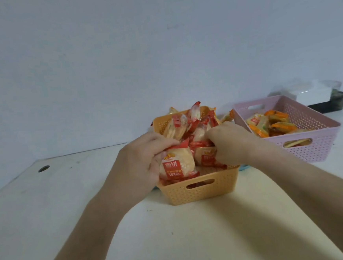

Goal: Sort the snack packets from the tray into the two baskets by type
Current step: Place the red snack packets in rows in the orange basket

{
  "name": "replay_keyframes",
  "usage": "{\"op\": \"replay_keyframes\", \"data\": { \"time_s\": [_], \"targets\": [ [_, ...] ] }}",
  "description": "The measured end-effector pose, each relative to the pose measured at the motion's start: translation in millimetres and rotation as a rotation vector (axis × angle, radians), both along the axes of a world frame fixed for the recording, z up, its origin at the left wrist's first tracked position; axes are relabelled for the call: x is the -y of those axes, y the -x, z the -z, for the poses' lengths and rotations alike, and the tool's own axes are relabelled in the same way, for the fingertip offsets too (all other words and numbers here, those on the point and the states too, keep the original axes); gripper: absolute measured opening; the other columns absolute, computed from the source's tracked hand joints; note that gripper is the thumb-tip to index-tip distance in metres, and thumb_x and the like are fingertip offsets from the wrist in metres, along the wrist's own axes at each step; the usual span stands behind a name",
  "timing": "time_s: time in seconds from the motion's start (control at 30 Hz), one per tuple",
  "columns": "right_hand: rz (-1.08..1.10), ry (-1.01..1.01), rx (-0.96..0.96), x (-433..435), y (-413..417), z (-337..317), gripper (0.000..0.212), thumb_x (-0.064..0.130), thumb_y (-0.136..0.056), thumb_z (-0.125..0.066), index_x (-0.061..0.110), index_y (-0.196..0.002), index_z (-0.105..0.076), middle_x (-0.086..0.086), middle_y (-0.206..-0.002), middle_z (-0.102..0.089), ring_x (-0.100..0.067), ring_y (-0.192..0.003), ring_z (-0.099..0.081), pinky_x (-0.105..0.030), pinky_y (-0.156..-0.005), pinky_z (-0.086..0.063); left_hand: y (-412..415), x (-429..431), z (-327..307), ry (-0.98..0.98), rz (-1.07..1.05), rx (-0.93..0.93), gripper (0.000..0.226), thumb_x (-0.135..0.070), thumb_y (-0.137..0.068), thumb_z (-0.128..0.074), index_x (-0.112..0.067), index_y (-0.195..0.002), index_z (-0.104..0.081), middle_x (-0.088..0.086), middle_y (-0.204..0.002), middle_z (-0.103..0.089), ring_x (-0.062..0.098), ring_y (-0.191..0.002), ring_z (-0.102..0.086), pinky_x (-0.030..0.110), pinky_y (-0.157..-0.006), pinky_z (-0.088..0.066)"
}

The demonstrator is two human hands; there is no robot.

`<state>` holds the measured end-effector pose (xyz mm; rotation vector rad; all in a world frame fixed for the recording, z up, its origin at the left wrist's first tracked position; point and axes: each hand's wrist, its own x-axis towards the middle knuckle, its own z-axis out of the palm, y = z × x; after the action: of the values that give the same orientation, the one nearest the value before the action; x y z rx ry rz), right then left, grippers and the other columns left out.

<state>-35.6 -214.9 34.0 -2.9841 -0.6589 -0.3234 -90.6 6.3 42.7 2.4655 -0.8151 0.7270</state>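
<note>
An orange basket (200,191) stands in the middle of the table, heaped with red rice-cracker packets (186,122). My left hand (142,158) grips one red packet (176,166) at the basket's near left. My right hand (229,143) curls over another red packet (206,157) at the near right. A pink basket (315,145) to the right holds several orange-and-green packets (272,124). Behind the orange basket a few more packets (227,115) peek out; the tray under them is hidden.
A black tray with a clear lidded box (326,97) sits at the far right behind the pink basket. The table (185,241) has a round cable hole (43,168) at the left, and a plain wall rises behind it.
</note>
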Motion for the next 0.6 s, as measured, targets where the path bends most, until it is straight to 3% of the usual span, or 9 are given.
{"op": "replay_keyframes", "data": {
  "time_s": [0.13, 0.23, 0.37, 0.5, 0.6],
  "targets": [
    [0.008, -0.026, -0.051, 2.4, -3.1, -3.6, 0.01, 0.007, -0.074, -0.049, 0.011, -0.079, -0.057, 0.0, -0.073, -0.051, -0.026, -0.077, -0.056, -0.034, -0.066, -0.049, -2.9, 9.9, 18.6, -0.236, -0.048, -0.178, 0.038, -0.016, -0.095, -0.054, -0.038, -0.124, -0.063, -0.018, -0.116, -0.06, 0.002, -0.107, -0.053, 0.022, -0.091, -0.045],
    [0.031, -0.086, -0.158, 9.9, -0.6, -13.8, 0.009, 0.01, -0.08, -0.051, 0.012, -0.087, -0.058, -0.004, -0.087, -0.06, -0.026, -0.085, -0.058, -0.039, -0.074, -0.053, -8.7, 15.7, 17.1, -0.348, -0.077, -0.273, 0.04, -0.02, -0.095, -0.054, -0.043, -0.127, -0.06, -0.025, -0.109, -0.055, 0.001, -0.106, -0.049, 0.018, -0.089, -0.039],
    [0.022, -0.026, -0.2, 13.2, 11.3, -30.5, 0.016, 0.013, -0.082, -0.051, 0.007, -0.094, -0.06, -0.008, -0.093, -0.063, -0.026, -0.086, -0.061, -0.04, -0.073, -0.052, -16.8, 24.3, 8.9, -0.482, -0.142, -0.342, 0.039, -0.024, -0.09, -0.062, -0.043, -0.125, -0.061, -0.021, -0.125, -0.061, 0.007, -0.118, -0.052, 0.026, -0.1, -0.041],
    [0.008, 0.109, -0.203, 4.7, 20.5, -30.1, 0.016, 0.01, -0.083, -0.044, 0.007, -0.089, -0.058, -0.008, -0.09, -0.061, -0.026, -0.084, -0.061, -0.037, -0.07, -0.052, -23.6, 28.3, 7.1, -0.461, -0.113, -0.464, 0.024, -0.036, -0.088, -0.066, -0.04, -0.111, -0.071, -0.024, -0.113, -0.067, -0.005, -0.102, -0.058, 0.024, -0.094, -0.047],
    [0.009, 0.181, -0.212, -0.2, 20.7, -22.8, 0.016, 0.008, -0.082, -0.042, 0.01, -0.089, -0.057, -0.007, -0.091, -0.061, -0.024, -0.081, -0.059, -0.034, -0.065, -0.047, -25.7, 27.2, 5.2, -0.199, -0.052, -0.528, 0.012, -0.046, -0.086, -0.064, -0.042, -0.082, -0.074, -0.015, -0.084, -0.072, 0.001, -0.076, -0.065, 0.034, -0.076, -0.056]
  ]
}}
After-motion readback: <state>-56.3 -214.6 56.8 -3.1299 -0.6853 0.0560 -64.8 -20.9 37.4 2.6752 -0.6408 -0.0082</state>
